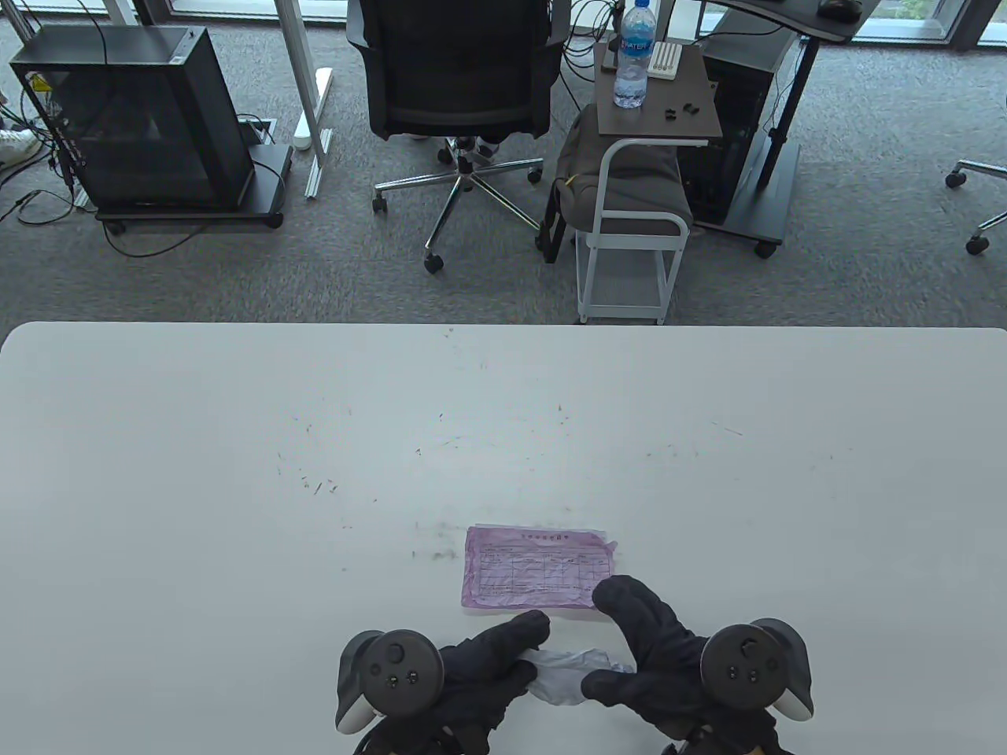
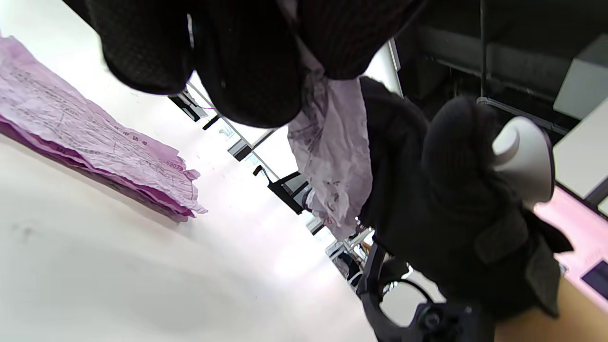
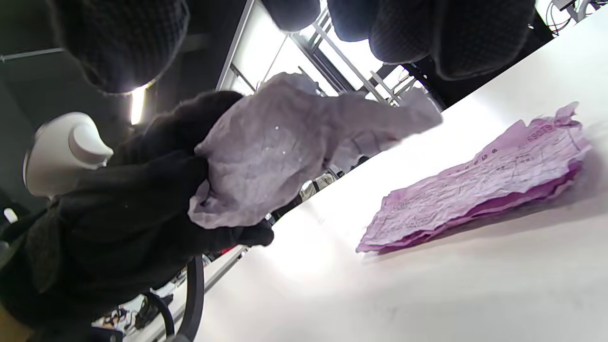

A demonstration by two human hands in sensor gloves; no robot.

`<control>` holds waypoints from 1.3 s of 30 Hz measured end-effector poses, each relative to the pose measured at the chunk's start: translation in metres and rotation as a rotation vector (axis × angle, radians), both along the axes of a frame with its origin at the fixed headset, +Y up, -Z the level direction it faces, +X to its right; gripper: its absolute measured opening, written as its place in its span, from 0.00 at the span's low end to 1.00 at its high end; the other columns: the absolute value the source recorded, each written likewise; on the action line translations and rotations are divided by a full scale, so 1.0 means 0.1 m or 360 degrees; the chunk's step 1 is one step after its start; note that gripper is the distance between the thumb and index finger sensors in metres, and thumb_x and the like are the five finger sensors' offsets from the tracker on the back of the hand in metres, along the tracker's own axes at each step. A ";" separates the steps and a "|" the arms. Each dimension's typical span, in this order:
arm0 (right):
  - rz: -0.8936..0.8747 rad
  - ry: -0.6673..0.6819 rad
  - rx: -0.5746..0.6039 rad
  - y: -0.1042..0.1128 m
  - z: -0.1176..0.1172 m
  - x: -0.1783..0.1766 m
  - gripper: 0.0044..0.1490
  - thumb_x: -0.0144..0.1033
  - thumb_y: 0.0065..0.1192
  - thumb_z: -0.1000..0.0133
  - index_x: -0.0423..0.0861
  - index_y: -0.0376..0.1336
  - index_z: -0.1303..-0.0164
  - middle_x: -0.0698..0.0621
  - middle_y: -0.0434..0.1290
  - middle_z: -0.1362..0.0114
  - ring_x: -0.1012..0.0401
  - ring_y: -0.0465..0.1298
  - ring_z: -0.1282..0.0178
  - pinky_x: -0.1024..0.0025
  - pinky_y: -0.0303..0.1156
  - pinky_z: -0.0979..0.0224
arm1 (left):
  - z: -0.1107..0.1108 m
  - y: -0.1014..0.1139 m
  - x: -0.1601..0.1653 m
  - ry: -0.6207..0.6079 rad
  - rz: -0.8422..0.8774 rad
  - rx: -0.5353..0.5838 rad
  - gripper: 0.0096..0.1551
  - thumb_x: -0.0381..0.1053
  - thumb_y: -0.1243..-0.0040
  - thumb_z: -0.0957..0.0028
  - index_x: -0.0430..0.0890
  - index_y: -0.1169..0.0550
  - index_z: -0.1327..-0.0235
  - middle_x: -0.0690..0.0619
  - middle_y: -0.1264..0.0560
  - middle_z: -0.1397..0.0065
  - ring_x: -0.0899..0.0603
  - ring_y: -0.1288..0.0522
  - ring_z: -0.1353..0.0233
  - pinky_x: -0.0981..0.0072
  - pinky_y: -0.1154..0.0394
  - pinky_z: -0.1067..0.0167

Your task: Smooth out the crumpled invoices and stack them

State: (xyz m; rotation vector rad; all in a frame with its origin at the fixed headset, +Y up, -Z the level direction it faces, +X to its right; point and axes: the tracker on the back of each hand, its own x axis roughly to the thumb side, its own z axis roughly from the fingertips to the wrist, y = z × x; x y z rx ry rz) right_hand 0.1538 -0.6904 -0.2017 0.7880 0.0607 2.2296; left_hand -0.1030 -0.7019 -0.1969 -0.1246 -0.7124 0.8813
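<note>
A flat stack of purple invoices (image 1: 539,568) lies on the white table (image 1: 236,472) just beyond my hands. It also shows in the left wrist view (image 2: 95,142) and the right wrist view (image 3: 479,185). My left hand (image 1: 529,649) grips the left end of a pale crumpled invoice (image 1: 570,672) and holds it above the table near the front edge. In the wrist views the crumpled invoice (image 2: 332,156) (image 3: 285,142) hangs clear of the table. My right hand (image 1: 610,641) is spread at the paper's right end, thumb below and fingers reaching toward the stack, and it does not pinch the paper.
Faint scuff marks (image 1: 315,484) dot the table's middle. Beyond the far edge stand an office chair (image 1: 460,79), a small cart (image 1: 629,212) with a water bottle (image 1: 633,55), and a black computer case (image 1: 134,118).
</note>
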 end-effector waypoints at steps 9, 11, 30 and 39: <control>-0.0078 0.0059 -0.0028 -0.12 0.00 -0.31 0.26 0.37 0.66 0.42 0.39 0.65 0.38 0.42 0.81 0.48 0.55 0.82 0.58 0.53 0.81 0.50 | 0.00 -0.04 0.02 0.0034 -0.0034 -0.0085 0.40 0.47 0.29 0.45 0.41 0.35 0.22 0.44 0.25 0.38 0.43 0.18 0.53 0.41 0.24 0.43; -0.0128 0.0050 -0.0043 -0.11 0.00 -0.28 0.26 0.36 0.66 0.42 0.39 0.65 0.37 0.43 0.81 0.49 0.55 0.82 0.59 0.54 0.81 0.51 | -0.02 -0.06 0.01 0.0098 -0.0124 -0.0099 0.40 0.46 0.29 0.45 0.39 0.35 0.22 0.43 0.24 0.38 0.44 0.17 0.54 0.42 0.22 0.44; -0.0210 -0.0208 -0.0216 -0.21 -0.12 0.00 0.32 0.34 0.67 0.42 0.38 0.59 0.31 0.42 0.77 0.44 0.54 0.81 0.54 0.52 0.80 0.48 | -0.14 -0.18 -0.19 0.0173 0.0577 -0.0581 0.24 0.43 0.45 0.36 0.40 0.33 0.28 0.37 0.27 0.32 0.38 0.17 0.43 0.38 0.23 0.41; -0.0080 -0.0281 -0.0325 -0.29 -0.21 0.16 0.36 0.34 0.68 0.42 0.37 0.56 0.27 0.40 0.74 0.39 0.51 0.79 0.50 0.48 0.78 0.45 | -0.15 -0.11 -0.30 0.0343 0.0617 -0.0468 0.30 0.39 0.44 0.36 0.51 0.36 0.21 0.38 0.23 0.40 0.42 0.15 0.53 0.42 0.21 0.44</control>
